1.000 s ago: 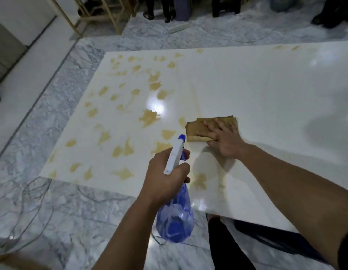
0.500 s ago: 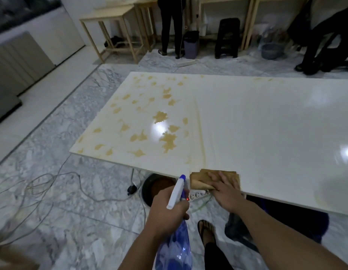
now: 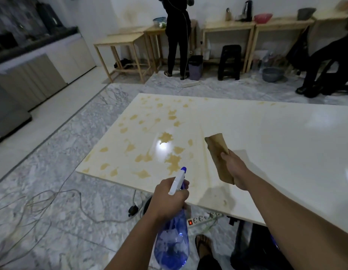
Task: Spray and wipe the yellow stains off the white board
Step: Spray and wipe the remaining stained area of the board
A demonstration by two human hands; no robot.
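Many yellow stains [image 3: 170, 162] are spread over the left part of the white board [image 3: 266, 137], while its right part looks clean and glossy. The board lies flat across the middle of the scene, its near edge just ahead of both hands. The left hand [image 3: 167, 197] is clenched around the neck of a blue spray bottle [image 3: 172, 244], nozzle aimed forward at the nearest blotches, the bottle body hanging below the board's near edge. The right hand [image 3: 234, 170] grasps a brown cloth [image 3: 218, 151] lifted clear of the surface, one end sticking up toward the far side.

By the look of it, this is the spraying step: cloth raised out of the way, nozzle lined up on the stained patch. A faint yellowish streak runs between the clean and dirty areas. The next move likely calls for squeezing the trigger over the near blotches, then bringing the cloth down flat onto them, left of where it hangs.
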